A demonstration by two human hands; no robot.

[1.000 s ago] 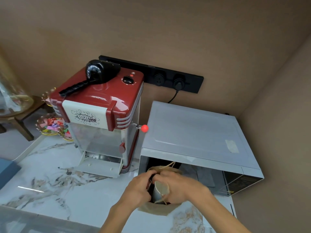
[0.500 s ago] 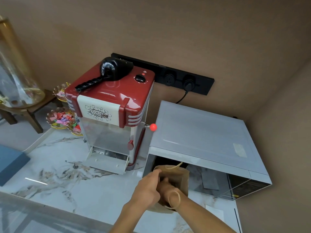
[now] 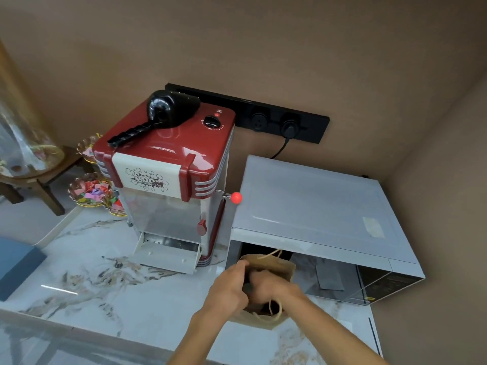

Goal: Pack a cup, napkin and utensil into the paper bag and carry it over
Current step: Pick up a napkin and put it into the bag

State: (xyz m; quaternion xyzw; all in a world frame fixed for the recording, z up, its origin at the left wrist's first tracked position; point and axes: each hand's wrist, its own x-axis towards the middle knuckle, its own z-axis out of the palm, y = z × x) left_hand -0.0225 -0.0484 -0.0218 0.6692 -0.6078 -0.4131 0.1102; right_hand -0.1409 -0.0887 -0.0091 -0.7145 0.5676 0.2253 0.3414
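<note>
A brown paper bag (image 3: 279, 267) with twine handles stands open on the marble counter (image 3: 110, 293), just in front of the microwave. My left hand (image 3: 228, 288) pinches the bag's left rim and holds its mouth apart. My right hand (image 3: 271, 288) is blurred and sits in the bag's mouth, fingers down inside. What those fingers hold is hidden. The cup, napkin and utensil are not visible.
A silver microwave (image 3: 311, 198) stands right behind the bag, against the right wall. A red popcorn machine (image 3: 168, 167) with a black scoop (image 3: 163, 114) on top stands to the left. Candy dishes (image 3: 91, 192), a wooden stand and a blue box (image 3: 15, 264) are at far left.
A second ago my right hand was lowering a pale cup into the bag. The cup has since gone out of sight inside, and my hand is still in the bag's mouth. The view shifted left.
</note>
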